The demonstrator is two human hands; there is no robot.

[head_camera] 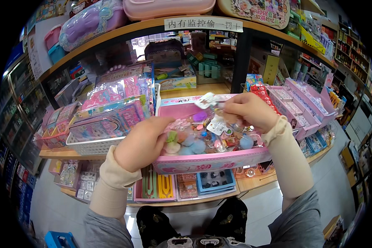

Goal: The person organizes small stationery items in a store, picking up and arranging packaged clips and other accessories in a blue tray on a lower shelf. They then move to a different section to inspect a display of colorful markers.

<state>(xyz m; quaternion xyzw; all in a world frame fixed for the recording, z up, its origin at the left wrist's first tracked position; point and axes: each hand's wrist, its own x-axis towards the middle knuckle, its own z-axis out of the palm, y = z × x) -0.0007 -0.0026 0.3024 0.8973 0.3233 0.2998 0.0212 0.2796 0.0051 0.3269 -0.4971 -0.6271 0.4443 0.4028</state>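
A pink cardboard box (pixel 210 159) sits on the shelf before me, filled with small wrapped trinkets. Among them are pale blue pompoms (pixel 195 146), a purple pompom (pixel 200 116) and a white card tag (pixel 217 125). Over the box's right part, my right hand (pixel 251 110) pinches a small trinket in clear wrapping; its white card (pixel 206 100) sticks out to the left, blurred. My left hand (pixel 144 142) lies over the box's left end, its fingertips by some pink pieces (pixel 180 123). Whether those fingers grip anything is hidden.
Left of the box stands a white plastic basket (pixel 93 145) of packaged sticker sets. Pink display boxes (pixel 293 108) stand to the right. A wooden shelf edge (pixel 142 24) with a paper sign runs above. Below are a blue tray (pixel 215 182) and a pink tray of hair clips (pixel 155 198).
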